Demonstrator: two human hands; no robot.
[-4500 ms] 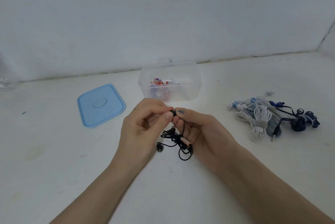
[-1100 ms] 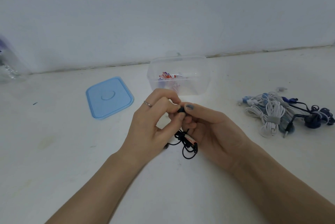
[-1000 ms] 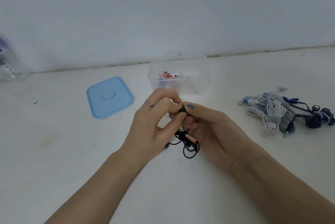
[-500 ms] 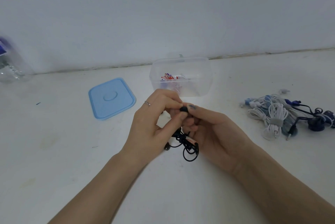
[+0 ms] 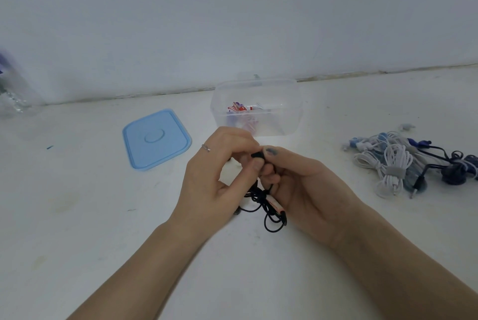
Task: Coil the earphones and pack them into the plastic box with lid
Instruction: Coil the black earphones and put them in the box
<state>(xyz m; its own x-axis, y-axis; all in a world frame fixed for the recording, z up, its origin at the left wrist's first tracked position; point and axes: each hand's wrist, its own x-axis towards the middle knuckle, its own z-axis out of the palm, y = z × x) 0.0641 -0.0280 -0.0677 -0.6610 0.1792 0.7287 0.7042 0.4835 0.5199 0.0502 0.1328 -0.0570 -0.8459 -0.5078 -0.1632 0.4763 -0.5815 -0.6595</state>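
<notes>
Black earphones (image 5: 267,204) hang in a loose tangle between my two hands, above the white table. My left hand (image 5: 214,180) and my right hand (image 5: 307,185) both pinch the top of the black cord, fingertips meeting at a small black piece. A pale inline piece shows on the hanging cord. Behind the hands stands the clear plastic box (image 5: 258,107), open, with a red-and-white coiled item inside. Its blue lid (image 5: 156,138) lies flat to the left of the box.
A pile of white, blue and dark earphones (image 5: 403,164) lies at the right on the white table (image 5: 77,216). A clear bottle (image 5: 13,89) stands at the far left by the wall. The wall runs close behind the box.
Both hands keep pinching the black earphones in the same spot; fingers shifted slightly at the top of the cord. The camera view has drifted a little.
</notes>
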